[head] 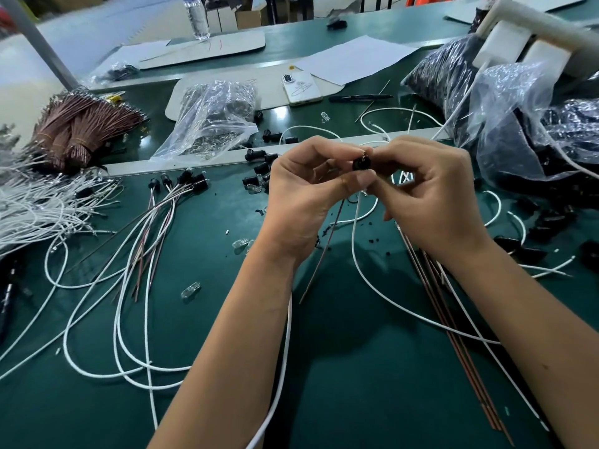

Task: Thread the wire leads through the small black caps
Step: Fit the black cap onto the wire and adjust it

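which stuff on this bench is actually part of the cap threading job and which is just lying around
Part of the job:
- black cap, pinched between left hand and right hand
- white lead and brown lead hanging below it
- finished capped leads
- loose black caps
- brown wire bundles

Just lying about:
- phone
- black pen
- water bottle
- paper sheet

Left hand [299,192] and right hand [434,196] meet raised, fingers curled in a pinching grip.
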Motion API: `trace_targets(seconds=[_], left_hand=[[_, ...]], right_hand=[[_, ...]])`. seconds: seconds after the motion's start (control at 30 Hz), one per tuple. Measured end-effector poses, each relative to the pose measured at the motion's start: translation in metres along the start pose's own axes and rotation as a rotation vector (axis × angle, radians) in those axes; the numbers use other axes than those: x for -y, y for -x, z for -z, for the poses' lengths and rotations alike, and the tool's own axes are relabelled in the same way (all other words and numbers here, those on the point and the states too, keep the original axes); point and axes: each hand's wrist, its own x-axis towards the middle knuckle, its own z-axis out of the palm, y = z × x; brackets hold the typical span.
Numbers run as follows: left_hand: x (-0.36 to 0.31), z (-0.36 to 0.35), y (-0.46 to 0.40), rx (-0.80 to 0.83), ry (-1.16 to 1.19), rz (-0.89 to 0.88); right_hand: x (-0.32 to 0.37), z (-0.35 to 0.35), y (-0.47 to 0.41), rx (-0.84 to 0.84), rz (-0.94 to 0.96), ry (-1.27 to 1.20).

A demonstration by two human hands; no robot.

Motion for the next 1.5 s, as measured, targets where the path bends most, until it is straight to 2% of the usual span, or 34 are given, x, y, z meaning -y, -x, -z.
trace_targets(seconds=[0.5, 0.97, 1.2, 1.4, 1.5], left_hand=[[-0.0007, -0.0010, -0.0008, -0.120, 0.059, 0.062], [-0.0051, -0.0031, 0.0000, -0.111, 0.070, 0.055], [-0.0066, -0.0028, 0.0001, -0.094, 0.090, 0.061], [-0.0075, -0.0002, -0.0002, -0.081, 0.077, 0.095], [-0.0073, 0.0001, 0.0013, -0.023, 0.093, 0.145]], right_hand=[[-0.0033, -0.0026, -0.0006, 0.066, -0.003, -0.028], [-0.0010, -0.0024, -0.0007, 0.036, -0.032, -0.101], [0.0003, -0.0011, 0.0012, 0.052, -0.101, -0.221], [0.0012, 0.0015, 0.0013, 0.142, -0.267, -0.495], [0.0026, 0.0023, 0.0009, 0.168, -0.346, -0.635]])
